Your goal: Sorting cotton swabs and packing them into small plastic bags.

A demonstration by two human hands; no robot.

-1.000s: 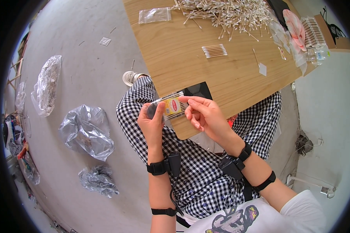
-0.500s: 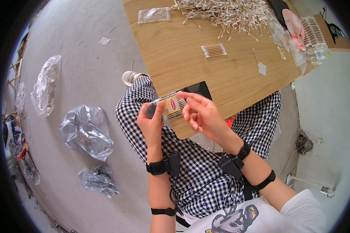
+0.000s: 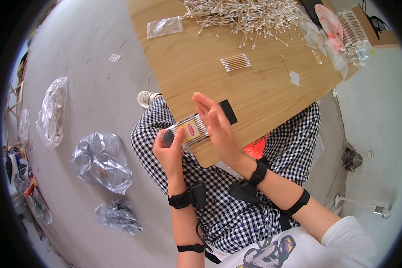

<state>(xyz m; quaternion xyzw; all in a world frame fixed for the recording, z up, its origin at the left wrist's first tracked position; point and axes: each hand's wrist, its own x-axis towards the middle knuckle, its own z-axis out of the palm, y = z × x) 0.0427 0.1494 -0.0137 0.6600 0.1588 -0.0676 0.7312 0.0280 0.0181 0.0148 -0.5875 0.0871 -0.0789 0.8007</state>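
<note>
My left hand (image 3: 169, 151) is closed around one end of a clear packet of cotton swabs (image 3: 202, 127), which has a yellow and red label and is tilted up to the right over the table's near corner. A dark round patch shows at the gripped end, under the plastic. My right hand (image 3: 217, 129) stands upright at the packet's other end, fingers stretched out and palm toward it. Whether the palm touches the packet I cannot tell. Behind this hand a flat black object (image 3: 228, 111) lies on the wooden table (image 3: 183, 76), partly hidden.
A neat row of swabs (image 3: 235, 62) lies mid-table, before a large loose swab pile (image 3: 250, 20). A clear bag (image 3: 165, 27), a white card (image 3: 295, 78), pink cloth (image 3: 329, 27) and plastic bottle (image 3: 359, 54) are around it. Crumpled plastic bags (image 3: 102, 161) lie on the floor.
My right hand has gone from bent fingers with a pointing index finger to a raised flat palm at the packet's end. My left hand keeps its hold on the packet. The view has shifted slightly.
</note>
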